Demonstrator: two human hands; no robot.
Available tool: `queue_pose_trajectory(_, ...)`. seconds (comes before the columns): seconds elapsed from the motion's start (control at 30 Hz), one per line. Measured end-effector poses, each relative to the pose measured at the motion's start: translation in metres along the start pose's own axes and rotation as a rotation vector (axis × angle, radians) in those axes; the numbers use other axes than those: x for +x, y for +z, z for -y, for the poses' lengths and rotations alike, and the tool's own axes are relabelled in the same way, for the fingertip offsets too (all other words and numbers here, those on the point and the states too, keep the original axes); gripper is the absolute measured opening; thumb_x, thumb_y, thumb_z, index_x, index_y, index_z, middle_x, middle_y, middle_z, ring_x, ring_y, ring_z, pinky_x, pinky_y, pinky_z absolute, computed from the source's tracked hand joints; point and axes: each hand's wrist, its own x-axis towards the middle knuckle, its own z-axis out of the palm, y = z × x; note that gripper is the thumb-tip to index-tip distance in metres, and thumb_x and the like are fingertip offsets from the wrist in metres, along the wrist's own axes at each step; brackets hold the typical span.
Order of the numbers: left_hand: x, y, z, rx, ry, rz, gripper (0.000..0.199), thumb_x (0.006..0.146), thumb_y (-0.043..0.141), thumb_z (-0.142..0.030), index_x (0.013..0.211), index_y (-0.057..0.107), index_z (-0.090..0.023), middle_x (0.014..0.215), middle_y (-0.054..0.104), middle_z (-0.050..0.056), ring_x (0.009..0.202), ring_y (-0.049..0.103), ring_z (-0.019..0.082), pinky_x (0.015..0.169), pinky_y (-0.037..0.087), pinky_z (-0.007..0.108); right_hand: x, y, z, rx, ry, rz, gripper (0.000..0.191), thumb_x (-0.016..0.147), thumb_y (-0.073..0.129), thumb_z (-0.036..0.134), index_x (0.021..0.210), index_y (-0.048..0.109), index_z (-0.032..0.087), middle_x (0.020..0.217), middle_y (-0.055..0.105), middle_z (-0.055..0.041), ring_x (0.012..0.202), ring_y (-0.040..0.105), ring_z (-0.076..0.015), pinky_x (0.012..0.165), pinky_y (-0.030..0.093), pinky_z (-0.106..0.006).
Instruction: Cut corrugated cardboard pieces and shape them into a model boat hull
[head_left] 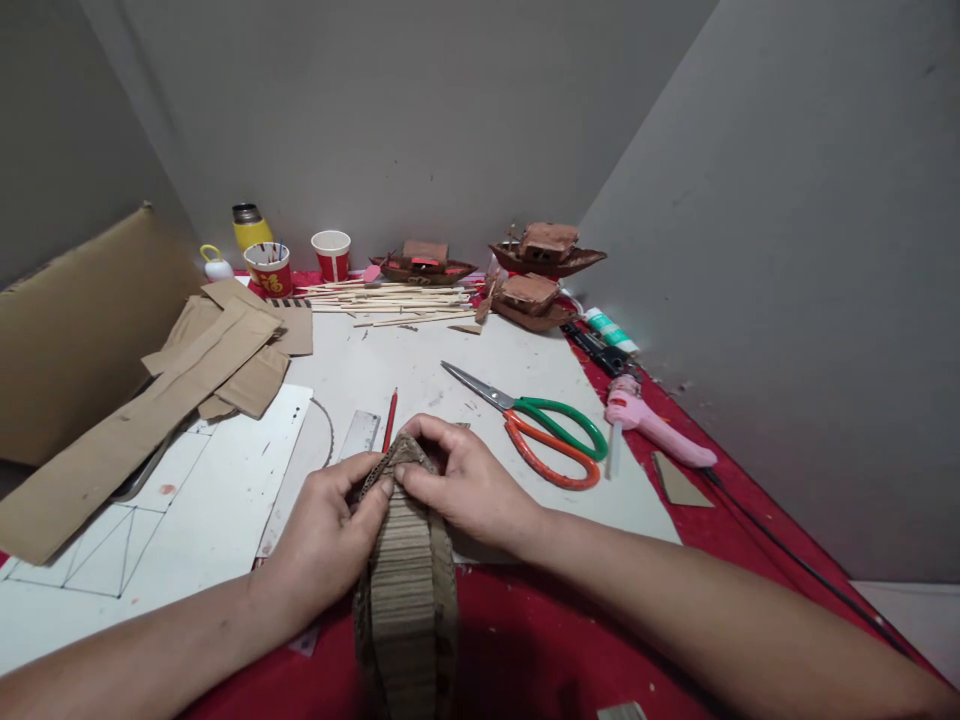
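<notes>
A brown cardboard model boat hull (405,590), ribbed crosswise inside and pointed at its far end, stands lengthwise in front of me. My left hand (330,520) grips the left side of the tip, thumb pressed on the inner face. On the right side of the same tip, my right hand (465,480) pinches the edge between thumb and fingers. The hull's near end runs out of the bottom of the view. Just beyond my hands lie a red pencil (391,420) and a clear ruler (361,433). Scissors (525,425) with green and orange handles lie beyond my right hand.
Cardboard strips (142,430) cover a line drawing (112,550) at left, beside a large cardboard box (97,330). Wooden sticks (397,298), paper cups (331,260) and finished model boats (544,248) stand along the back. A pink glue gun (652,420) with a cord lies right.
</notes>
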Motion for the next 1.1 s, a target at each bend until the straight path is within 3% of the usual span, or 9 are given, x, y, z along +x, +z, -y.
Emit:
queue_pose_trajectory(0.2,-0.003,0.001,-0.003,-0.003,0.051,-0.044,0.025,0.092,0.054,-0.028,0.108,0.070,-0.019,0.094,0.073,0.002,0.082,0.063,0.017,0.075,0.049,0.026,-0.003,0.000,0.003,0.074,-0.008,-0.031,0.010,0.071,0.062,0.023,0.078,0.057,0.018,0.067,0.053,0.0050,0.055,0.044,-0.0086,0.053,0.038,-0.022)
queue_pose_trajectory(0.37,-0.004,0.003,-0.007,-0.016,0.064,-0.055,0.030,0.094,0.050,-0.029,0.115,0.069,-0.019,0.102,0.073,0.002,0.089,0.065,0.019,0.081,0.050,0.027,-0.004,0.000,0.000,0.008,-0.049,-0.077,0.010,0.070,0.061,0.023,0.079,0.058,0.018,0.069,0.054,0.0037,0.055,0.044,-0.0094,0.052,0.036,-0.022)
queue_pose_trajectory(0.53,-0.005,0.005,-0.005,0.068,0.138,-0.111,0.030,0.094,0.051,-0.028,0.116,0.070,-0.019,0.106,0.074,0.003,0.095,0.066,0.021,0.086,0.050,0.028,-0.006,0.002,0.004,0.022,-0.052,-0.078,0.010,0.069,0.060,0.025,0.076,0.058,0.018,0.066,0.054,0.0040,0.058,0.047,-0.0104,0.055,0.040,-0.023)
queue_pose_trajectory(0.83,-0.005,0.010,-0.004,0.152,0.190,-0.191,0.028,0.091,0.054,-0.023,0.111,0.073,-0.017,0.100,0.077,0.004,0.090,0.069,0.020,0.080,0.053,0.026,-0.005,0.003,-0.002,0.042,-0.077,-0.135,0.007,0.068,0.060,0.025,0.069,0.057,0.018,0.060,0.052,0.0052,0.055,0.044,-0.0098,0.052,0.037,-0.022)
queue_pose_trajectory(1.1,-0.001,0.009,-0.004,0.166,0.229,-0.226,0.030,0.091,0.054,-0.023,0.116,0.071,-0.017,0.107,0.076,0.005,0.095,0.070,0.021,0.086,0.055,0.029,0.000,-0.002,0.002,0.099,-0.088,-0.111,0.011,0.069,0.064,0.026,0.073,0.065,0.016,0.067,0.061,0.0021,0.062,0.053,-0.0118,0.062,0.045,-0.025)
